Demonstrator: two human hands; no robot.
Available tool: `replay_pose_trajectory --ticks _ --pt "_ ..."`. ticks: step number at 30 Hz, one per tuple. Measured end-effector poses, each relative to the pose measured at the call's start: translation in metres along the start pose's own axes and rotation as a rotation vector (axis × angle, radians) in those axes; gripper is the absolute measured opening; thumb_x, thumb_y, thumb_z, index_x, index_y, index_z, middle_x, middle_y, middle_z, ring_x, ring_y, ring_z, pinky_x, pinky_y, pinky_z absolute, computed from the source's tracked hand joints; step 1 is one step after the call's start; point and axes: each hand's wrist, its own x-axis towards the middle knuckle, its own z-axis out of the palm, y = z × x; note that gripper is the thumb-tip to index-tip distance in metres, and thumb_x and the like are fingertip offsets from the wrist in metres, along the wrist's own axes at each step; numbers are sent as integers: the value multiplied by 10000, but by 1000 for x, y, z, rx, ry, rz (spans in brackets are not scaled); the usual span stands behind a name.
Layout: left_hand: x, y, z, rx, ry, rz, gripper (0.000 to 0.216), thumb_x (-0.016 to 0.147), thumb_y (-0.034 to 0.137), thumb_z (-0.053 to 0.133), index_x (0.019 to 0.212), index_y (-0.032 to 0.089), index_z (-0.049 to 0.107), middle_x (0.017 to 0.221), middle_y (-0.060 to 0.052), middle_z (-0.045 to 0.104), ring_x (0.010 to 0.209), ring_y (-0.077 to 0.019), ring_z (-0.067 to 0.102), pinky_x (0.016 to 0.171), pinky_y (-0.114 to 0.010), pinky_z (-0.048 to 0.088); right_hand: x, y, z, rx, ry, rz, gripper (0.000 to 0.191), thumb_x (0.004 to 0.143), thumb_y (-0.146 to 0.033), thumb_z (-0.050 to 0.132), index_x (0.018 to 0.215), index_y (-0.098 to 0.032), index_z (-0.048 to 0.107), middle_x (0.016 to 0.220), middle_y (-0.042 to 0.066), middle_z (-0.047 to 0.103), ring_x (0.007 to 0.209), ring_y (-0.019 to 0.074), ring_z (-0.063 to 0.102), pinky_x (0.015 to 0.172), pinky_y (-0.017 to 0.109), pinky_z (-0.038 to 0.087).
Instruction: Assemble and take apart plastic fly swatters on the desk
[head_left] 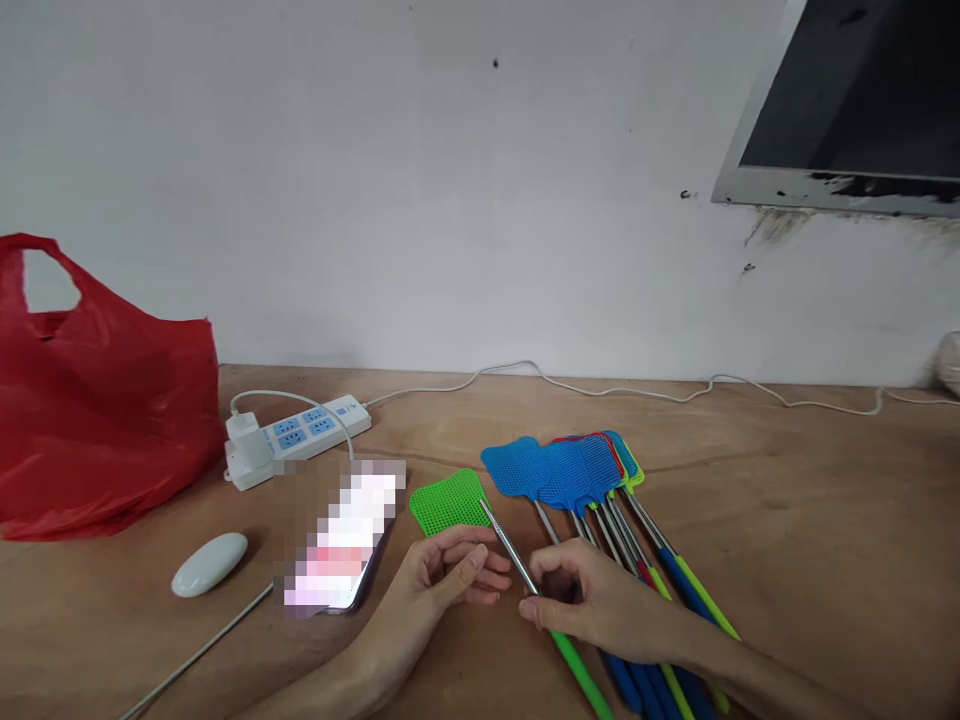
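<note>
A green mesh fly swatter head (450, 501) lies on the wooden table, just beyond my left hand (450, 575). The fingers of that hand are loosely curved and apart, with nothing visible in them. Between thumb and fingers, my right hand (581, 590) grips a fly swatter handle (574, 665) with a green grip and a slim metal rod. The rod's bare tip points up and left, close to the green head but not joined to it. Under and beyond my right hand lie several fly swatters (574, 475) with blue, red and yellow heads, overlapping in a fanned pile.
On the left are a red plastic bag (112, 420), a white power strip (311, 430) with a plugged-in charger, a phone (345, 540) with a blurred screen, and a white oval object (210, 563). A white cable (622, 391) runs along the wall.
</note>
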Motion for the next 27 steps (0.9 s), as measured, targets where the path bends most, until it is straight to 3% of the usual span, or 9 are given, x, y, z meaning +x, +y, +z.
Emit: replay_pose_trajectory --ticks 4,7,10,14,18,27 --pt "0 2 -3 136 41 100 406 877 538 654 1046 169 650 825 -33 676 751 -168 615 680 -265 482 4 2 -5 255 48 48 312 825 -478 684 801 -176 611 650 -9 643 388 73 449 330 175 327" --pt "0 4 -4 259 71 157 393 893 569 602 954 181 621 782 -6 604 686 -152 556 624 -258 445 8 6 -11 523 235 -15 388 823 -562 675 915 -190 608 689 33 704 468 132 596 373 189 429" --pt "-2 4 -3 353 79 165 402 916 591 540 943 194 594 801 1 566 665 -147 532 591 -252 418 10 11 -14 685 375 -96 406 829 -575 679 853 -171 653 734 61 714 577 144 647 464 203 493" --pt "-6 4 2 522 21 150 362 926 558 541 985 207 609 757 16 548 668 -150 495 580 -242 365 9 13 -13 723 435 -151 380 789 -530 753 821 -152 742 725 30 663 629 116 606 543 195 519" --pt "-10 6 5 664 -17 154 325 901 541 585 930 221 632 688 28 546 681 -166 495 627 -258 349 7 12 -8 655 442 -155 328 748 -478 807 861 -172 769 775 37 686 676 143 638 583 236 539" --pt "-16 8 7 738 -127 136 350 985 521 464 829 217 544 636 31 555 663 -164 485 713 -281 356 1 10 -1 571 451 -245 289 829 -470 736 834 -182 734 714 19 656 647 140 601 615 259 516"
